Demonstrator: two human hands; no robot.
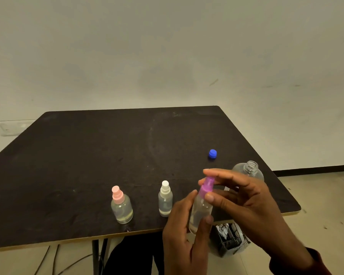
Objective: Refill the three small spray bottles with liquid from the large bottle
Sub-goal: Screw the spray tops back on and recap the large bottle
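My left hand [184, 231] grips the clear body of a small spray bottle [199, 212] held above the table's near edge. My right hand [244, 201] pinches its purple spray top [206, 187] between thumb and fingers. Two more small bottles stand upright on the dark table [87, 155]: one with a pink top [121, 205] at the left, one with a white top [165, 199] just left of my hands, both with liquid inside. The large clear bottle [250, 169] stands uncapped behind my right hand, mostly hidden. Its blue cap [212, 154] lies farther back.
The table's right corner and near edge lie close to my hands. A mesh basket [229, 241] with items sits on the floor below the near edge. Cables [54, 261] and a table leg [95, 255] run under the table. A pale wall stands behind.
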